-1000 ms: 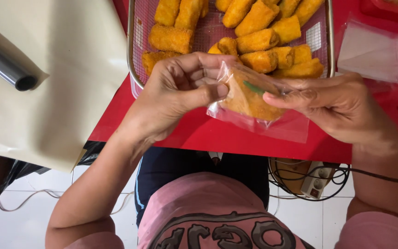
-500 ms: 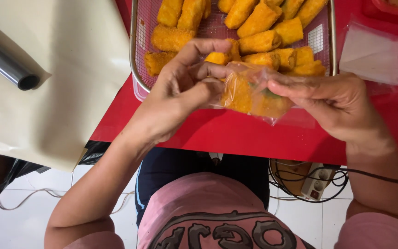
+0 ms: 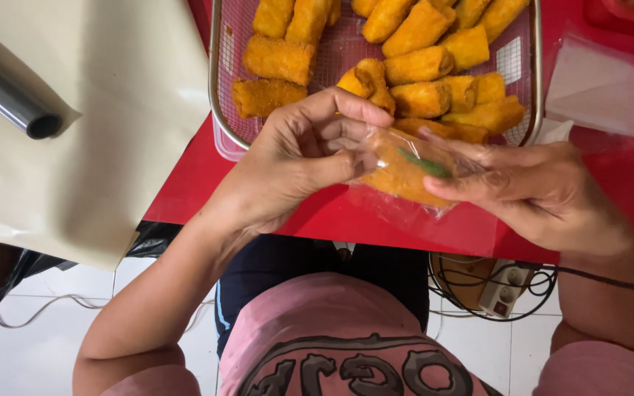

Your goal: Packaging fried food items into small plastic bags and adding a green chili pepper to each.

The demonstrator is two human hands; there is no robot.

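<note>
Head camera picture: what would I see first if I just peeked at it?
Probably the wire basket at the top, piled with golden fried rolls, on a bright red table. In the middle, the left hand and right hand hold a clear plastic bag with one roll and a green chilli inside.

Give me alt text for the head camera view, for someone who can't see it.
Two bare hands, left hand and right hand, hold a clear bag containing a fried roll and a green chili. Behind them, a wire basket of fried rolls sits on a red table.
</note>
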